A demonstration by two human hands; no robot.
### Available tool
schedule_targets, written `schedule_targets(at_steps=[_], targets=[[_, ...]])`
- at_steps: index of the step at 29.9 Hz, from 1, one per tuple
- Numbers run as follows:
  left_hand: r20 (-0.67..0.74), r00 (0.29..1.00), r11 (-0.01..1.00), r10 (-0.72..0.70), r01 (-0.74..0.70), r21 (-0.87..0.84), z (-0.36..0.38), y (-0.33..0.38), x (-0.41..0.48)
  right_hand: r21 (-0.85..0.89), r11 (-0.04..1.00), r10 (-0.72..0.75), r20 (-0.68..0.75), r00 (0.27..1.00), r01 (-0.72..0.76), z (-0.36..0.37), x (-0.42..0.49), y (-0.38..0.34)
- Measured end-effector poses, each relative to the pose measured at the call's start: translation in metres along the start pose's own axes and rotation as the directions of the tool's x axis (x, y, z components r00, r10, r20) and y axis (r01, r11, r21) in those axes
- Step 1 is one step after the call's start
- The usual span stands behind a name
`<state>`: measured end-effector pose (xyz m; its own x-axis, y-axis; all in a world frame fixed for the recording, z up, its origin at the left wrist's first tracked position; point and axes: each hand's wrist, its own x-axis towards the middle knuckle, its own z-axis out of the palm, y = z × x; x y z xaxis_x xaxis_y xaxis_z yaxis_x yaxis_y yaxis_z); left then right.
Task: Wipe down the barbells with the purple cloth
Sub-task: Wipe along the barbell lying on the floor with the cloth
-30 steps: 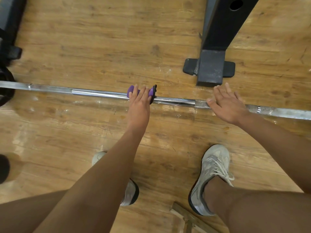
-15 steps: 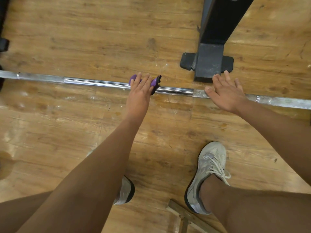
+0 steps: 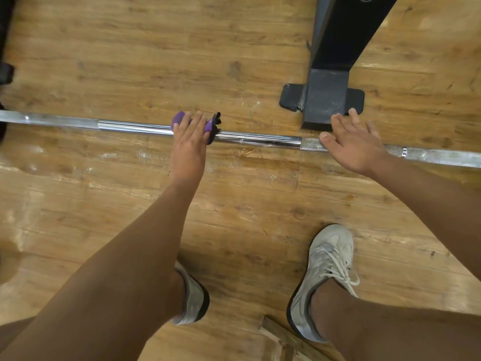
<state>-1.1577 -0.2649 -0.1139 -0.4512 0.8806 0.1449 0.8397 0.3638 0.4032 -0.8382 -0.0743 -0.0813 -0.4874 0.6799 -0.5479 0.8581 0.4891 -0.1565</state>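
The left hand (image 3: pixel 188 147) curls round the bunched purple cloth (image 3: pixel 178 119) on the long chrome steel barbell (image 3: pixel 260 138) lying on the wooden floor (image 3: pixel 208 35), the right hand (image 3: pixel 356 145) flat with straight fingers further along it, so it seems best to squeeze firmly and slide steadily while that palm stops it rolling.

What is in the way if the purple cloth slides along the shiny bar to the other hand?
Nothing visible. The barbell is bare between the purple cloth under the left hand and the right hand resting flat on it. The black rack foot stands beyond the bar, not across it.
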Motion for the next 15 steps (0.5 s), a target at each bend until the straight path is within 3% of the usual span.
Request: schedule_targets(at_steps=[4,6,9,12,15], targets=[[0.056,0.984,0.985,0.172,-0.171,-0.013,0.014,0.023,-0.009,0.001,1.000,0.000,0.001,1.000,0.000,-0.002,0.001,0.000],[0.044,0.980,0.981,0.194,-0.193,-0.013,0.018,0.023,-0.011,0.005,1.000,0.002,0.015,1.000,-0.002,-0.005,0.002,-0.001],[0.013,0.985,0.985,0.172,-0.172,-0.009,0.016,0.008,-0.009,0.004,1.000,0.011,0.026,1.000,-0.011,-0.005,0.003,0.000],[-0.026,0.999,0.999,0.032,-0.033,-0.020,0.007,-0.007,-0.006,0.005,1.000,0.007,0.019,1.000,-0.007,-0.004,0.003,0.001],[0.011,0.997,0.997,0.071,-0.071,-0.004,0.002,-0.003,-0.004,0.004,1.000,0.001,0.009,1.000,-0.001,-0.005,0.005,0.001]])
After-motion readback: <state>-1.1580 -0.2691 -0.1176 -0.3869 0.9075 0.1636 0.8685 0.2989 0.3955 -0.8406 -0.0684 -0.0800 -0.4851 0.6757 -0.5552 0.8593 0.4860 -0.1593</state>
